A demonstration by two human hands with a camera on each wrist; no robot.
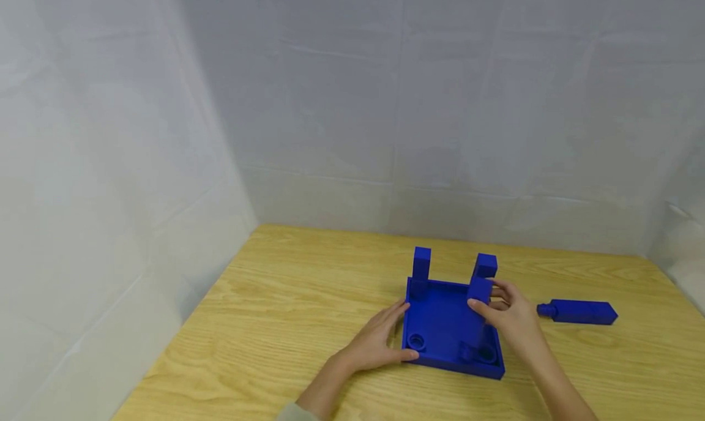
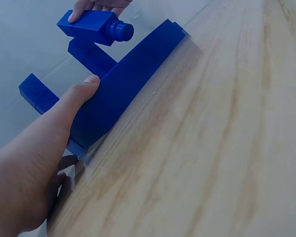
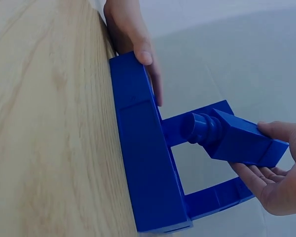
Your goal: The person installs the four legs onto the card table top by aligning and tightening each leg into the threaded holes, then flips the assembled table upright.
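In the head view, a blue square tray (image 1: 440, 323) is lying on the wooden table (image 1: 275, 323). Two blue posts are standing upright in it, one (image 1: 421, 265) at its 11 o'clock corner and one (image 1: 485, 265) at its 1 o'clock corner. Round sockets are showing at the 7 o'clock (image 1: 417, 341) and 5 o'clock (image 1: 487, 353) corners. The left hand (image 1: 380, 341) is pressing straight fingers against the tray's 9 o'clock wall. The right hand (image 1: 509, 317) is pinching a third blue post (image 1: 480, 290) over the tray's 3 o'clock side. A fourth post (image 1: 581, 311) is lying on the table at 3 o'clock, well apart.

In the left wrist view, the left hand (image 2: 34, 168) is laying its thumb flat along the tray (image 2: 118, 94) wall, while the held post (image 2: 93, 25) is hanging above, its round peg toward the tray.

In the right wrist view, the right hand (image 3: 276, 173) is gripping the post (image 3: 237, 140) with curled fingers, the peg not touching the tray (image 3: 143, 163).
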